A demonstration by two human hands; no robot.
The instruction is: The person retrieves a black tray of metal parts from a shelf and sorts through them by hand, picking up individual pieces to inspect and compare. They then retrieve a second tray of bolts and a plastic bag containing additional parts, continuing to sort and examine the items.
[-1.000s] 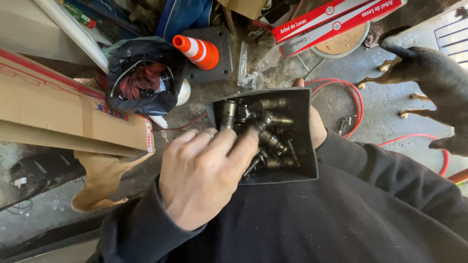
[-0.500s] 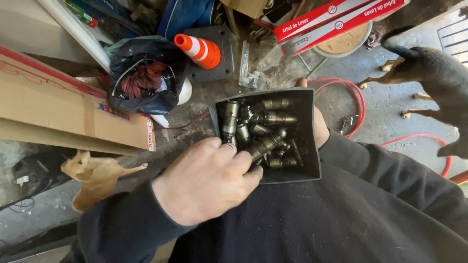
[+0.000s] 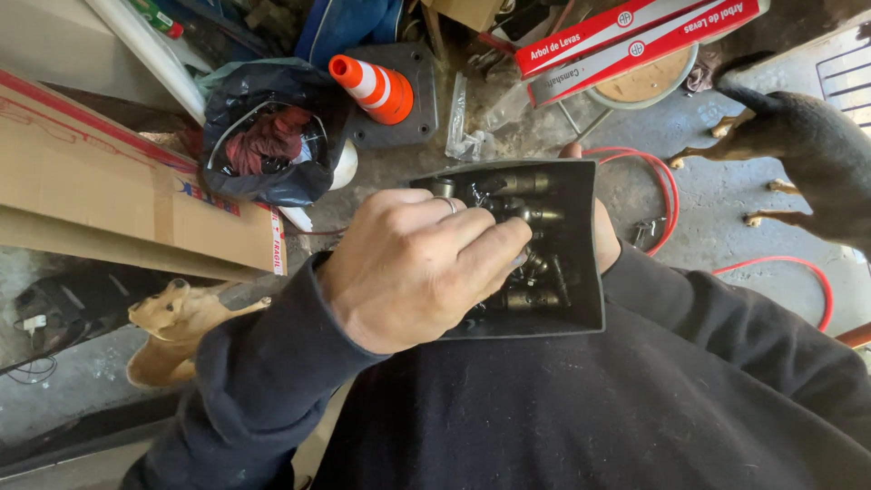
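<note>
1. since the earlier frames, left hand (image 3: pixel 413 268) has slid further over the tray (image 3: pixel 581 272), so its fingers now reach deep among the sockets (image 3: pixel 531 218); the tan dog (image 3: pixel 177 318) at lower left has also come more into view.
2. left hand is curled, fingertips pressed down into the pile, a ring on one finger; whether it pinches one socket or only rakes through them i cannot tell, since the knuckles hide the tips.
3. right hand (image 3: pixel 603 236) is under and behind the tray, mostly hidden; only a fingertip at the top edge and a bit of palm at the right side show, so it looks to be gripping the tray, propping it against the chest so the contents stay put and face the eyes.
4. tray is a shallow dark box, thin-walled, dull grey, with a raised rim; it sits in front of the black sweater (image 3: pixel 562 417).
5. sockets are short steel cylinders, smooth and greasy-looking, some brighter, lying jumbled on their sides.
6. around: a striped orange cone (image 3: pixel 372 86) on a black base, a black bag (image 3: pixel 268 136) holding red cloth, a flat cardboard box (image 3: pixel 118 200), long red and white cartons (image 3: pixel 635 36), a red hose (image 3: pixel 671 195) on rough concrete, and a dark dog (image 3: pixel 807 154) at right.
</note>
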